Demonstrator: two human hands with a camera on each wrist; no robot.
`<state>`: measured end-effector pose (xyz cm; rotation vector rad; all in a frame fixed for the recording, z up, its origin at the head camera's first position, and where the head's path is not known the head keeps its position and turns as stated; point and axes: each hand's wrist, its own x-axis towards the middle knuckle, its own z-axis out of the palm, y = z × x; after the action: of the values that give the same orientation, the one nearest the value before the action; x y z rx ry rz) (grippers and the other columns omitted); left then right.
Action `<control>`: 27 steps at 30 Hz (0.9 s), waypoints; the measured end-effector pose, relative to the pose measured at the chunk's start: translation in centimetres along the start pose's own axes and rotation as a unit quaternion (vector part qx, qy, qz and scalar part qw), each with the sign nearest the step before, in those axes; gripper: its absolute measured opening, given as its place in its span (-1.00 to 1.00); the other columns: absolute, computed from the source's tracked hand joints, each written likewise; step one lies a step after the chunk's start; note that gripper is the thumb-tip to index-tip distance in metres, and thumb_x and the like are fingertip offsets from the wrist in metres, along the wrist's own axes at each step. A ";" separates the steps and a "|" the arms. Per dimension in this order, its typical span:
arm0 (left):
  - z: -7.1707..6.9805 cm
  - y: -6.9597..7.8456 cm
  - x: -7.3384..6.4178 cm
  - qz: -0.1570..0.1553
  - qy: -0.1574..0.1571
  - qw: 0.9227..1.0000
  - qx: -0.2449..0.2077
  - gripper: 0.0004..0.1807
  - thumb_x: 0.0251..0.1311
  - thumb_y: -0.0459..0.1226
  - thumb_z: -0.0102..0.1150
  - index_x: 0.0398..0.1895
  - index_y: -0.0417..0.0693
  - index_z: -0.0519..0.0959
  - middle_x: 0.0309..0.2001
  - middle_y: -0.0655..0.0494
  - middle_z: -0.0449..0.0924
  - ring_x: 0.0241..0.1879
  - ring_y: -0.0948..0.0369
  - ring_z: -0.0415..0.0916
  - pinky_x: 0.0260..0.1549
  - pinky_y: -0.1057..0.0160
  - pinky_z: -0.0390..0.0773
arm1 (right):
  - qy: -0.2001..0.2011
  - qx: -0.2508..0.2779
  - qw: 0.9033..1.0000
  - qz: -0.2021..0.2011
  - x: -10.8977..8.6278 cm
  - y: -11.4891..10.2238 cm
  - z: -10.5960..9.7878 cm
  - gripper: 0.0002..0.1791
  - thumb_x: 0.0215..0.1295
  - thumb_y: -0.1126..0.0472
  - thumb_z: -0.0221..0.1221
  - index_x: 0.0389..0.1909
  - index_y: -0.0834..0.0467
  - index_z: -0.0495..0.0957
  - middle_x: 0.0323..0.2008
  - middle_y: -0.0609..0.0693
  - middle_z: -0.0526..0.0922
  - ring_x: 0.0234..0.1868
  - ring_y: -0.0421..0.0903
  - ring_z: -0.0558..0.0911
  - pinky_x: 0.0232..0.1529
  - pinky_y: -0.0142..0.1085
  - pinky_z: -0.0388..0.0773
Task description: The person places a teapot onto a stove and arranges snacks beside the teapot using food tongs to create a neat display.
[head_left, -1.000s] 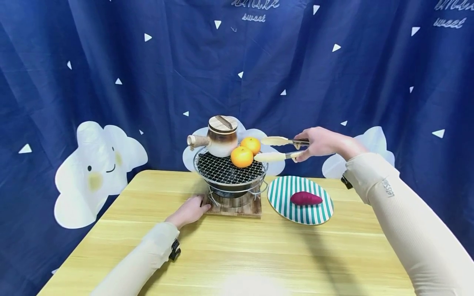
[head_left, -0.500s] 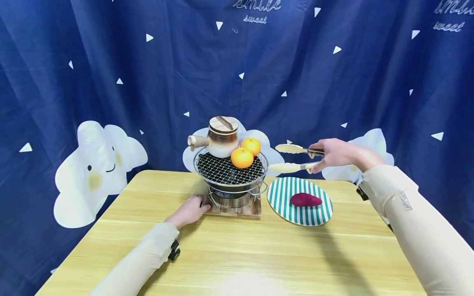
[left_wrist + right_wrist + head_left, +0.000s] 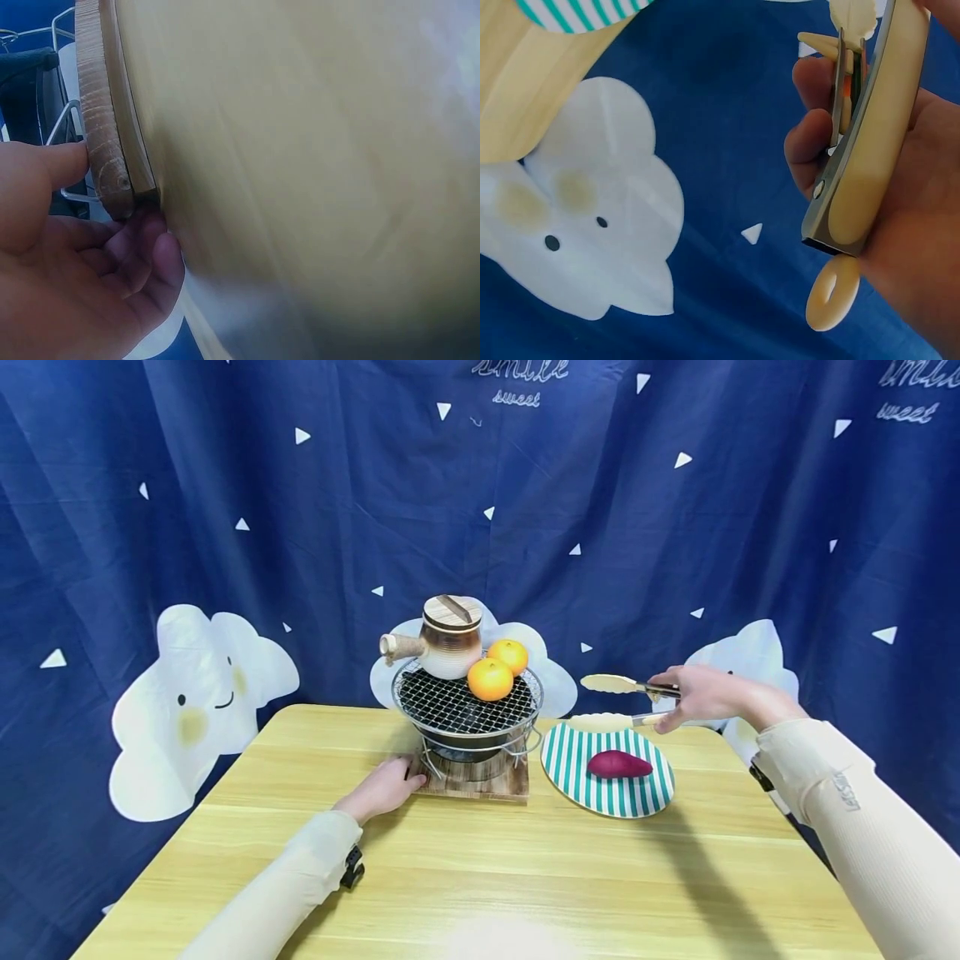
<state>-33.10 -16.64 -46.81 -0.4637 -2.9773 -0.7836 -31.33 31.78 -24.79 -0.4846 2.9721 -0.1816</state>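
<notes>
My right hand (image 3: 701, 695) holds a pair of tongs (image 3: 609, 683) with cream tips. Their two tips are spread, with nothing between them, above the far side of a striped plate (image 3: 558, 752). On that plate lies a purple sweet potato (image 3: 619, 765). My left hand (image 3: 382, 787) grips the near left corner of a square wooden board (image 3: 480, 788). In the left wrist view the thumb is on the board's edge and the fingers curl beneath it. A round grill (image 3: 438, 700) stands on the board. It carries a side-handled teapot (image 3: 452, 660) and two oranges, one in front (image 3: 491, 680).
The light wooden table (image 3: 465, 868) bears the board and, to its right, the plate. Behind hangs a dark blue curtain (image 3: 337, 560) with white clouds (image 3: 202, 718). Wire legs and handles stick out from the grill's sides.
My right hand has moved right and down with the tongs, away from the oranges to over the plate's far edge. The left hand, grill and sweet potato have stayed put.
</notes>
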 end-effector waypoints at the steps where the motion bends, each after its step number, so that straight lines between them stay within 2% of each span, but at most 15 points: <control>1: 0.0 0.0 0.0 0.000 -0.001 1.000 -0.001 -0.80 0.39 -0.16 0.14 -0.19 -0.12 0.56 -0.18 -0.08 0.63 0.03 -0.08 0.59 0.11 -0.13 0.53 | -0.001 -0.001 1.000 -0.001 -0.1 0.3 0.2 0.09 -0.05 -0.21 0.50 0.35 0.41 0.36 0.29 0.48 0.41 0.04 0.21 0.61 0.12 0.29 0.48; 9: -0.1 0.0 -0.1 -0.001 -0.002 1.000 0.001 -0.81 0.40 -0.15 0.13 -0.22 -0.11 0.54 -0.23 -0.04 0.60 -0.02 -0.03 0.59 0.08 -0.11 0.53 | 0.001 0.001 1.000 -0.017 -1.0 1.7 1.2 0.05 -0.13 -0.16 0.55 0.28 0.43 0.42 0.18 0.41 0.54 -0.08 0.09 0.62 0.10 0.24 0.50; 15: -0.1 0.1 -0.1 -0.002 -0.007 1.000 0.003 -0.80 0.39 -0.16 0.14 -0.20 -0.12 0.55 -0.25 -0.02 0.59 -0.04 -0.02 0.59 0.07 -0.11 0.54 | -0.007 0.003 1.000 -0.017 -1.7 3.1 2.3 0.02 -0.16 -0.10 0.58 0.26 0.42 0.44 0.06 0.33 0.62 -0.25 -0.04 0.59 -0.07 0.09 0.59; 22: 0.0 0.0 0.0 0.000 -0.006 1.000 -0.002 -0.81 0.39 -0.17 0.15 -0.22 -0.12 0.55 -0.32 0.01 0.57 -0.18 0.05 0.57 0.01 -0.09 0.56 | -0.008 0.000 1.000 -0.022 -2.4 4.6 3.5 -0.02 -0.17 -0.04 0.59 0.25 0.42 0.46 0.09 0.38 0.60 -0.09 0.12 0.61 -0.04 0.12 0.58; 27: -0.1 0.1 0.1 0.001 -0.006 1.000 -0.007 -0.81 0.38 -0.17 0.15 -0.19 -0.13 0.55 -0.32 0.03 0.57 -0.20 0.07 0.57 0.01 -0.09 0.57 | -0.011 0.007 1.000 -0.025 -2.6 5.4 4.3 -0.03 -0.18 -0.02 0.59 0.22 0.44 0.48 0.07 0.37 0.61 -0.18 0.05 0.60 -0.11 0.03 0.60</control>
<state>-33.14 -16.63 -46.67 -0.4753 -2.9840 -0.8042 -29.92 37.32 -29.46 -0.5569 2.9378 -0.2003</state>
